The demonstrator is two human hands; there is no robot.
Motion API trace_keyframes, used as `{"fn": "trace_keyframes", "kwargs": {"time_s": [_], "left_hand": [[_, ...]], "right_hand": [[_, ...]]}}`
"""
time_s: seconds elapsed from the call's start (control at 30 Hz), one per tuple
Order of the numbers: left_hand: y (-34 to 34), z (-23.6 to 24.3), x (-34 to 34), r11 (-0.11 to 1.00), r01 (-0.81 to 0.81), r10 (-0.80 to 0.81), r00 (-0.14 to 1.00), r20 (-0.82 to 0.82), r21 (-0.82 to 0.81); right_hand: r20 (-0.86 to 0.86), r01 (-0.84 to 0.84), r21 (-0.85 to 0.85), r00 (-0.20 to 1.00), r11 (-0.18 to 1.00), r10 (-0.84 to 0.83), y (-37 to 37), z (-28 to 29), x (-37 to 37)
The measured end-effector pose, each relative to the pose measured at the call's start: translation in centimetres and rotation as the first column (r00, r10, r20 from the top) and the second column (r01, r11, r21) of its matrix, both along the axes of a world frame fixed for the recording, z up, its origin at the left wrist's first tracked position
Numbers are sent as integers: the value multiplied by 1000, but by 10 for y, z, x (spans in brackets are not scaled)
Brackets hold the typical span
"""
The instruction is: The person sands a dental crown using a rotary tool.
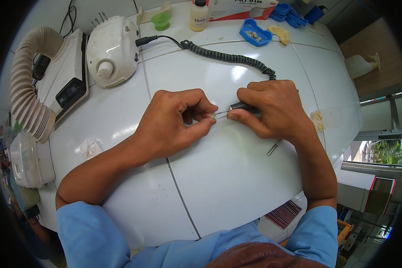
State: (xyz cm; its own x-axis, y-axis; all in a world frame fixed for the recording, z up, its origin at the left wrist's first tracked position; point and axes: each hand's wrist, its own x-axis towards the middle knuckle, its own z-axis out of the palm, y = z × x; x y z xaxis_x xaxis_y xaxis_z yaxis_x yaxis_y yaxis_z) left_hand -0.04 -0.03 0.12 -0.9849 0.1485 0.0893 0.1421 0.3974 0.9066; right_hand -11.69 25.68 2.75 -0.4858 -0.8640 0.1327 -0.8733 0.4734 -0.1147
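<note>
Brightly lit across the white desk (236,178), glaring beyond the gap between left grip (178,116) and right grip (272,107). Softly shaded beneath the left. Shows daylight at the window (384,152), well right of both. Fairly sharp near both, bowed and blackened toward the rim.

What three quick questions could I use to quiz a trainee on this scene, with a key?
1. Which of the hands holds the handpiece?
2. True or false: the blue tray nearest the bottle is empty.
3. Fill in: the coiled cord plugs into the ____.

Key:
1. The right hand.
2. False; it holds small pale pieces.
3. White unit with a knob.
</note>
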Motion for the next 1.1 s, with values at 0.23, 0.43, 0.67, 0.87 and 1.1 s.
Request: {"fn": "trace_keyframes", "kwargs": {"time_s": [0.23, 0.43, 0.67, 0.87, 1.1], "left_hand": [[0, -1, 0, 1000, -9, 9, 1000, 10, 4], [0, -1, 0, 1000, -9, 9, 1000, 0, -2], [0, -2, 0, 1000, -9, 8, 1000, -11, -14], [0, 1, 0, 1000, -9, 9, 1000, 8, -13], [1, -3, 0, 1000, -13, 13, 1000, -6, -23]], "right_hand": [[-2, 3, 4, 1000, 1000, -3, -1, 0, 1], [-10, -2, 2, 1000, 1000, 2, -2, -1, 1], [-13, -5, 2, 1000, 1000, 5, -2, -2, 2], [-6, 6, 24, 1000, 1000, -6, -2, -1, 2], [-12, 7, 14, 1000, 1000, -7, -3, 1, 3]]}}
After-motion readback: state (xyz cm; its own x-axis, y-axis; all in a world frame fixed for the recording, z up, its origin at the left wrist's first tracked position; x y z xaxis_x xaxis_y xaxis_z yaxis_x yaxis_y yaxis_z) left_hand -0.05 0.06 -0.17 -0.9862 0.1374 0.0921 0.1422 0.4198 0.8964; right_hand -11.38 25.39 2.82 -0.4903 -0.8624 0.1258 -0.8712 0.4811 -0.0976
